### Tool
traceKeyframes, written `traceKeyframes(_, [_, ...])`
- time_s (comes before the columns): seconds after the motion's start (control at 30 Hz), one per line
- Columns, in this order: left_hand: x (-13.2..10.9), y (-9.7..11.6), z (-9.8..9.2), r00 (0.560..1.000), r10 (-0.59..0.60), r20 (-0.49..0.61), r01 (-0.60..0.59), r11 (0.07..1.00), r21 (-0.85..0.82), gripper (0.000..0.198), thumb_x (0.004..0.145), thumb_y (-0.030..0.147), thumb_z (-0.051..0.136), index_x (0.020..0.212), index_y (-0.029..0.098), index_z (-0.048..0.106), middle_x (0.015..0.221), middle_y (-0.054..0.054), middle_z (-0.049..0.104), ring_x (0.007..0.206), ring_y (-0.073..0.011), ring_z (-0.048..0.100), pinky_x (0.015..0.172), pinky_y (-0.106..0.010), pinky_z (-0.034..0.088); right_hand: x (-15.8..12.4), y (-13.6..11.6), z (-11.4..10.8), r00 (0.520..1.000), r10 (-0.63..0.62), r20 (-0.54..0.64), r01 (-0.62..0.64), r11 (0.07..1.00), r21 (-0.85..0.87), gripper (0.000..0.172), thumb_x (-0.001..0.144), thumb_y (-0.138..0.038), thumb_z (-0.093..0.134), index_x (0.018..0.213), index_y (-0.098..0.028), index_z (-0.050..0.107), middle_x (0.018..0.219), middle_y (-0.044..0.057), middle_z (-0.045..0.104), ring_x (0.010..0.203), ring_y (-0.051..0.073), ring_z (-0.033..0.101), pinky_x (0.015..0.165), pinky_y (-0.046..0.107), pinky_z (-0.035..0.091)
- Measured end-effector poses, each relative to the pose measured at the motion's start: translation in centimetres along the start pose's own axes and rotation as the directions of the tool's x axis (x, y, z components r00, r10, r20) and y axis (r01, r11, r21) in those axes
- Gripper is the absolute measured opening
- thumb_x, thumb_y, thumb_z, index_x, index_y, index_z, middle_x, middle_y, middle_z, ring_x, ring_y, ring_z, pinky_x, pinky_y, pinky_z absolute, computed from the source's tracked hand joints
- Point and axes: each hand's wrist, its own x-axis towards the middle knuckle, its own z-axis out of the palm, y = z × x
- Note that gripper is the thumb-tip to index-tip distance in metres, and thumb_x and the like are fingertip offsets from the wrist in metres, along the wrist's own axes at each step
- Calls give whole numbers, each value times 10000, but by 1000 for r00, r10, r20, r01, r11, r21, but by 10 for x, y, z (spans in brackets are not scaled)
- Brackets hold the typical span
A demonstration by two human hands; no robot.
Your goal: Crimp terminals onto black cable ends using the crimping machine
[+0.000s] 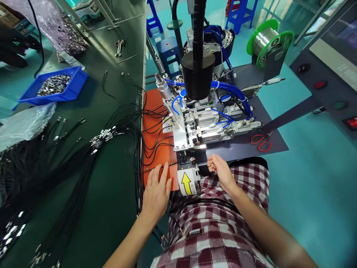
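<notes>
My left hand (156, 191) lies open on the orange plate (157, 149), fingers stretched beside a thin black cable (173, 163). This cable runs into a black clamp (184, 160) at the front of the machine, and its stripped end (192, 159) shows small coloured wires. Just right of that end, my right hand (222, 172) is closed with its fingers curled; whatever they may hold is hidden. Below the clamp sits a white label with a yellow arrow (186, 182). Metal cylinders and blue air tubes (234, 89) make up the machine (206, 123) behind.
Bundled black cables (83, 167) spread over the dark table (111, 208) at left. A blue tray (76, 83) holds small metal parts. Red-handled scissors (261, 141) lie on the grey base, right. A green wire spool (269, 39) and a black lamp-like head (198, 74) stand beyond.
</notes>
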Motion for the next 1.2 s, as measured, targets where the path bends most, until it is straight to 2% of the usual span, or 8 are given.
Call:
traceKeyframes(0.23, [10, -4, -2, 1000, 13, 6, -13, 1000, -27, 525, 948, 273, 405, 1460, 198, 317, 1352, -170, 449, 1262, -325, 414, 1005, -537, 428, -11, 23, -24, 995, 75, -67, -74, 997, 18, 401, 780, -574, 620, 816, -175, 597, 684, -1, 558, 546, 117, 479, 528, 259, 386])
traceKeyframes(0.57, [84, -20, -2, 997, 60, 45, -55, 994, -91, 443, 956, 229, 325, 1360, 75, 423, 1354, -184, 462, 1275, -290, 399, 1050, -480, 397, -14, 16, -25, 998, 54, -32, -53, 998, 25, 320, 821, -511, 621, 819, -191, 610, 704, 6, 552, 568, 127, 475, 553, 274, 404])
traceKeyframes(0.7, [99, -28, -8, 992, 109, 67, -97, 982, -159, 424, 954, 203, 320, 1346, 88, 433, 1357, -165, 472, 1286, -266, 403, 1064, -458, 389, -16, 13, -24, 998, 56, -11, -56, 998, 17, 331, 805, -519, 637, 823, -189, 614, 701, 11, 540, 573, 128, 467, 535, 265, 402])
traceKeyframes(0.87, [76, -31, -48, 949, 300, 94, -240, 885, -399, 336, 957, 189, 337, 1251, 166, 499, 1276, -124, 510, 1178, -199, 503, 982, -331, 439, -22, 3, -35, 997, 72, -33, -71, 997, 33, 351, 765, -520, 686, 825, -183, 609, 696, -14, 527, 572, 95, 446, 522, 207, 386])
traceKeyframes(0.9, [65, -29, -57, 915, 382, 132, -290, 848, -445, 279, 954, 197, 367, 1167, 178, 547, 1158, -102, 561, 1085, -183, 544, 928, -302, 455, -24, 0, -38, 996, 70, -48, -68, 997, 34, 349, 762, -517, 692, 826, -184, 610, 700, -16, 530, 581, 90, 447, 527, 195, 386])
traceKeyframes(1.0, [28, -21, -77, 688, 615, 387, -449, 778, -439, 151, 917, 225, 492, 1004, 188, 609, 942, -65, 584, 865, -173, 561, 765, -283, 455, -28, -8, -46, 995, 59, -82, -56, 998, 31, 331, 763, -505, 697, 818, -189, 618, 717, -16, 542, 607, 87, 455, 555, 176, 399])
traceKeyframes(1.1, [3, -16, -79, 658, 592, 465, -547, 801, -244, 87, 876, 197, 548, 811, 166, 597, 887, -80, 569, 892, -230, 536, 779, -353, 416, -31, -15, -46, 996, 54, -76, -52, 998, 25, 300, 780, -483, 688, 816, -193, 620, 723, -16, 546, 614, 90, 454, 582, 177, 411])
traceKeyframes(1.2, [2, -18, -77, 701, 558, 444, -469, 830, -302, 146, 915, 161, 466, 807, 169, 565, 853, -59, 585, 841, -196, 540, 773, -328, 409, -35, -21, -40, 999, 28, -33, -28, 1000, -2, 271, 820, -464, 645, 818, -196, 608, 714, -20, 529, 600, 92, 437, 570, 187, 396])
